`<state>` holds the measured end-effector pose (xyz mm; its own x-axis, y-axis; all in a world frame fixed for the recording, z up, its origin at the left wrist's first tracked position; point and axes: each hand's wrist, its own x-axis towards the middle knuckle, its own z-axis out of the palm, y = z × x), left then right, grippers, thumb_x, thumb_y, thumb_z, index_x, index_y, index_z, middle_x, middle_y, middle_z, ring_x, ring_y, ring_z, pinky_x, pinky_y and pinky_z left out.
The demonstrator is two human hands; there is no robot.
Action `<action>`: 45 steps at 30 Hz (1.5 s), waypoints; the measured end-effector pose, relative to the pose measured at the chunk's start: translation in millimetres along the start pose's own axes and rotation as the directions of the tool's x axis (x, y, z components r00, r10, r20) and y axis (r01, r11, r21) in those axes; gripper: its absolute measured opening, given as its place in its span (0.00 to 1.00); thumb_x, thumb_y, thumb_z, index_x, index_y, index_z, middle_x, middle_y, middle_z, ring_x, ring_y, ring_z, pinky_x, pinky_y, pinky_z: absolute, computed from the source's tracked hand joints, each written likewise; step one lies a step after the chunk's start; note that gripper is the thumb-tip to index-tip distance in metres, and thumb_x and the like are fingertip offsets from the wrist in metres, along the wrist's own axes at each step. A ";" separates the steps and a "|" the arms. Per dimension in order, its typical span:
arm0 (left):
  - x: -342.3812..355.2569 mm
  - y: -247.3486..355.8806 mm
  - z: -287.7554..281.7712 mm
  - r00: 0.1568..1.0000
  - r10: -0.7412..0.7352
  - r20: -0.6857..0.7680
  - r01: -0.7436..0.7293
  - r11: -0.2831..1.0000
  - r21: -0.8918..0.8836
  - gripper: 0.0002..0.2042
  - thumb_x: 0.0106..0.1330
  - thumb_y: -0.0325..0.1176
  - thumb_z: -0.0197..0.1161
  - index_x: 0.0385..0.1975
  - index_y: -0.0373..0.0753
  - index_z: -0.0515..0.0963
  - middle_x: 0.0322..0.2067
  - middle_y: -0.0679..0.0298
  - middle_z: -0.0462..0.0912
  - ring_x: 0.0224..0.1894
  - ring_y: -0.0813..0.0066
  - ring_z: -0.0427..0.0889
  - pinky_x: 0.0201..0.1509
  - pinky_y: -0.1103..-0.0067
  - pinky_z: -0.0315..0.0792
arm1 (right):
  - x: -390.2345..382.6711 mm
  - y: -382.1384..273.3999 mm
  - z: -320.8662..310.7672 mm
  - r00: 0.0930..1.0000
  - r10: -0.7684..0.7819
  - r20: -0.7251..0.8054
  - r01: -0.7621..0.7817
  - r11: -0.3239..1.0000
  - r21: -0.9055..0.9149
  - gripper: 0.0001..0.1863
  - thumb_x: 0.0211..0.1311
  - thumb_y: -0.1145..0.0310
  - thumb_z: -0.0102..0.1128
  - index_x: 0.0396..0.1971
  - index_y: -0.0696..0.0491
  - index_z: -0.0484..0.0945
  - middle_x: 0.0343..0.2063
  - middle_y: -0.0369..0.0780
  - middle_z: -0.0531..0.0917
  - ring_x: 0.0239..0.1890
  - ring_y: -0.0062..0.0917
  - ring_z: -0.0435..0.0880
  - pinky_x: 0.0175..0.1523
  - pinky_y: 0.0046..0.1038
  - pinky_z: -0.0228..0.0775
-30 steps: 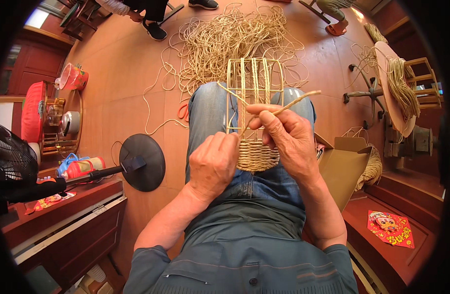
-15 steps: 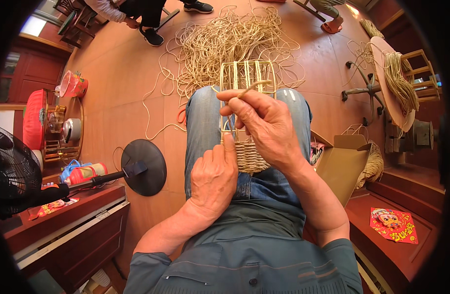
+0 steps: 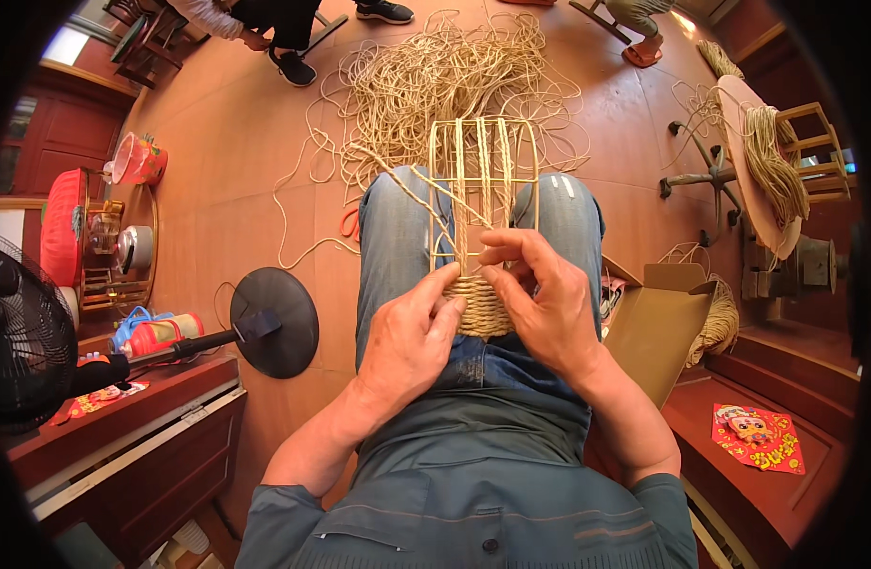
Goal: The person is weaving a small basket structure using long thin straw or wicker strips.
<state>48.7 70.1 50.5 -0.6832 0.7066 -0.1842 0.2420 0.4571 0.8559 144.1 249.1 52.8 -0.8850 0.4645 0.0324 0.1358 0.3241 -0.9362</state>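
A wire frame (image 3: 530,152) with upright cords and a woven band (image 3: 485,308) at its near end rests on my jeans-covered legs (image 3: 388,228). My left hand (image 3: 412,332) grips the band's left side, fingertips on its upper rows. My right hand (image 3: 549,303) is at the right side, index finger raised over the open part of the frame and thumb lower by the band's top edge, with a gap between them. A loose cord (image 3: 407,190) slants from the upper left down toward my right fingers; whether they touch it, I cannot tell.
Tangled cord (image 3: 435,76) lies ahead. Two other people's feet (image 3: 293,66) (image 3: 642,55) show beyond. A standing fan (image 3: 27,313) and kettle (image 3: 132,247) are left; an open cardboard box (image 3: 663,322) and a chair base (image 3: 706,180) are right. Orange scissors (image 3: 350,223) lie by my left knee.
My right hand has moved down and rightward; the cord end it held up is no longer visible in it. The frame's top is uncovered and a cord now slants across it.
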 end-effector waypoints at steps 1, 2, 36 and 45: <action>0.5 -0.8 0.4 1.000 -0.001 0.000 0.001 1.000 -0.001 0.19 0.79 0.29 0.66 0.65 0.29 0.79 0.32 0.51 0.88 0.33 0.55 0.90 0.42 0.64 0.82 | -2.0 4.6 2.2 0.997 -0.069 -0.029 0.068 0.996 -0.060 0.18 0.72 0.80 0.70 0.60 0.56 0.83 0.41 0.42 0.91 0.35 0.25 0.90 0.41 0.28 0.83; 1.0 -1.6 0.4 0.993 -0.106 0.049 0.112 0.985 -0.133 0.19 0.78 0.30 0.66 0.65 0.29 0.79 0.29 0.52 0.85 0.31 0.58 0.87 0.41 0.65 0.80 | -3.1 8.1 4.0 0.989 -0.140 -0.054 0.132 0.983 -0.123 0.18 0.71 0.81 0.71 0.58 0.56 0.83 0.42 0.41 0.91 0.32 0.23 0.88 0.38 0.26 0.82; 14.5 -4.6 1.5 0.887 -0.183 0.425 0.444 0.593 -0.672 0.22 0.78 0.27 0.59 0.69 0.31 0.67 0.25 0.64 0.79 0.17 0.82 0.76 0.22 0.79 0.80 | -2.5 0.8 17.6 0.983 -0.168 -0.069 0.130 0.915 -0.381 0.07 0.68 0.74 0.74 0.41 0.56 0.84 0.39 0.46 0.82 0.38 0.46 0.88 0.43 0.44 0.83; 14.4 -7.2 -1.6 0.898 -0.156 0.411 0.416 0.604 -0.680 0.23 0.78 0.25 0.57 0.71 0.31 0.68 0.26 0.64 0.81 0.19 0.81 0.78 0.25 0.79 0.81 | 2.8 4.6 20.8 0.986 -0.160 -0.052 0.121 0.889 -0.442 0.07 0.63 0.77 0.73 0.38 0.56 0.84 0.34 0.41 0.81 0.28 0.33 0.84 0.35 0.35 0.80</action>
<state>36.0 76.1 42.4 -0.3679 0.7855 -0.4976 -0.6067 0.2028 0.7687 133.0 234.7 41.3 -0.8710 0.4490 0.1995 0.2109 0.7084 -0.6735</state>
